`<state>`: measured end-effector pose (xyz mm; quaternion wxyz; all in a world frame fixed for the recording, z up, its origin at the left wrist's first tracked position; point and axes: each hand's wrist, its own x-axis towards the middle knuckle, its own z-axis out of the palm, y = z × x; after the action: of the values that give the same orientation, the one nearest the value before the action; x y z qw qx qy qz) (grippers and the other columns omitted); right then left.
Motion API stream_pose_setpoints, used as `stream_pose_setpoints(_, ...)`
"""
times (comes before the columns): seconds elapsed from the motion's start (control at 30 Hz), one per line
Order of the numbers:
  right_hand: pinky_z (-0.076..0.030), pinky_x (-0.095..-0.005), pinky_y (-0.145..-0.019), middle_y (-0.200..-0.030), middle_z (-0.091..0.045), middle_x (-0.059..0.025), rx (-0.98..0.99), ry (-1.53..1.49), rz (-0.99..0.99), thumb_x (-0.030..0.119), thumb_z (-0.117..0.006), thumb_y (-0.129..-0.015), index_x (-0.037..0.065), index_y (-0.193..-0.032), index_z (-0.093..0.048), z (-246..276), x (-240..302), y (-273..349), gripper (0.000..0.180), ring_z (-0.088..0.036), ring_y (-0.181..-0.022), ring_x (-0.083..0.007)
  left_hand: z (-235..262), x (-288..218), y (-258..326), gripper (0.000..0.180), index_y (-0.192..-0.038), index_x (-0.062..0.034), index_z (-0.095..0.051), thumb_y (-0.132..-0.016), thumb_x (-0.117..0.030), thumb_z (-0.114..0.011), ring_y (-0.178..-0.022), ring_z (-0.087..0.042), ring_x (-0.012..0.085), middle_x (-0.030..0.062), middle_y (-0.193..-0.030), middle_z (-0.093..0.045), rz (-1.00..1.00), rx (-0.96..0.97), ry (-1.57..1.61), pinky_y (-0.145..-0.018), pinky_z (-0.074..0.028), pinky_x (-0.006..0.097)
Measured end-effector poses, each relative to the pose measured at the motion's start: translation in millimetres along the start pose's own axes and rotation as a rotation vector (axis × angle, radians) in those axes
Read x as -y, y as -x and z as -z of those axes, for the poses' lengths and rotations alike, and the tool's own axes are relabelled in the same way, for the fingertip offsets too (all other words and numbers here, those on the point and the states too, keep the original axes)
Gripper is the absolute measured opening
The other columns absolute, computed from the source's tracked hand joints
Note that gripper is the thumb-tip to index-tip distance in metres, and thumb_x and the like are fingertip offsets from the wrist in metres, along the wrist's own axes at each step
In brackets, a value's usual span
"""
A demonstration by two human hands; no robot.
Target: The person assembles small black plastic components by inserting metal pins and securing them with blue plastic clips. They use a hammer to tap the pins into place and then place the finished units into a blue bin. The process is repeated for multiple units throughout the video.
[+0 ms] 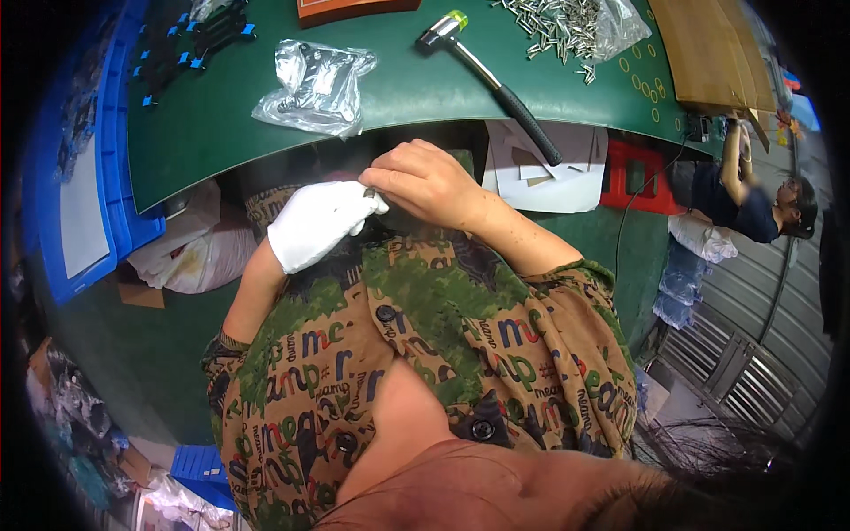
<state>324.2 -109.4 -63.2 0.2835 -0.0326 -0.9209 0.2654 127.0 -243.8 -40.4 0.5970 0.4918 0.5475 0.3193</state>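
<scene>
Your two hands meet just below the near edge of the green tabletop (416, 88), close to your chest. Your left hand (317, 223), in a white glove, is curled with its fingertips pinched on a small dark part (369, 192) — too small to tell what it is. Your bare right hand (431, 181) closes over the same part from the other side, fingers bent and touching the gloved fingertips.

On the tabletop, straight above your hands, lies a crumpled clear plastic bag (319, 86) with dark pieces inside. To the right of that bag rests a mallet (489, 78) with a black handle reaching past the tabletop's edge. Farther right of the bag, a heap of small metal pins (553, 25) spills beside another clear bag. Left of the bag sit black and blue clips (190, 44), and beyond them a blue plastic bin (111, 133) — set at the tabletop's left side.

At far right of the tabletop, another person (753, 199) works with arms raised.
</scene>
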Motion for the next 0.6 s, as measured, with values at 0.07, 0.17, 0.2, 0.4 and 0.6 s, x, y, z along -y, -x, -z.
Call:
stream_pose_setpoints(0.07, -0.051, -0.0361, -0.071, -0.097, -0.069, -0.0052, -0.02, -0.015, 0.001, 0.007, -0.076, -0.082, 0.007, -0.108, -0.07, -1, 0, 1, 0.027, -0.065, -0.083, -0.0236, -1, 4, 1, 0.024, -0.108, -0.004, -0.076, -0.103, -0.023, -0.061, -0.065, -0.054, 0.0131, 0.0042, -0.076, -0.062, -0.035, -0.007, 0.039, -0.064, -0.047, 0.031)
stream_pose_setpoints(0.17, -0.051, -0.0364, -0.072, -0.097, -0.069, -0.0051, -0.037, -0.001, 0.009, 0.006, -0.074, -0.081, 0.007, -0.106, -0.069, -1, 0, 3, 0.025, -0.065, -0.084, -0.0234, -3, 1, -1, 0.025, -0.107, -0.0044, -0.076, -0.104, -0.024, -0.06, -0.065, -0.052, 0.0125, 0.0029, -0.072, -0.059, 0.014, 0.0, 0.089, -0.063, -0.046, 0.03)
stream_pose_setpoints(0.2, -0.051, -0.0364, -0.072, -0.096, -0.069, -0.005, -0.038, 0.009, 0.013, 0.006, -0.073, -0.081, 0.007, -0.105, -0.069, -2, -1, 4, 0.025, -0.065, -0.084, -0.0233, -4, 1, -2, 0.025, -0.106, -0.0045, -0.076, -0.105, -0.024, -0.06, -0.064, -0.052, 0.0121, 0.0023, -0.071, -0.059, 0.021, 0.004, 0.079, -0.063, -0.045, 0.03)
stream_pose_setpoints(0.4, -0.051, -0.0357, -0.073, -0.095, -0.068, -0.0057, -0.08, 0.032, 0.024, 0.005, -0.072, -0.08, 0.007, -0.104, -0.069, -8, -2, 9, 0.024, -0.065, -0.084, -0.0241, -9, -1, -1, 0.027, -0.103, -0.0047, -0.075, -0.105, -0.024, -0.057, -0.062, -0.049, 0.0103, 0.0007, -0.068, -0.056, 0.089, 0.011, 0.093, -0.062, -0.043, 0.029)
stream_pose_setpoints(0.6, -0.052, -0.036, -0.073, -0.093, -0.067, -0.0038, -0.111, 0.036, -0.007, 0.008, -0.069, -0.081, 0.008, -0.104, -0.07, -20, -1, 19, 0.023, -0.066, -0.085, -0.0227, -15, 7, 0, 0.028, -0.101, -0.0037, -0.076, -0.105, -0.024, -0.057, -0.06, -0.047, 0.0096, 0.0005, -0.068, -0.056, 0.054, -0.024, 0.067, -0.059, -0.041, 0.028)
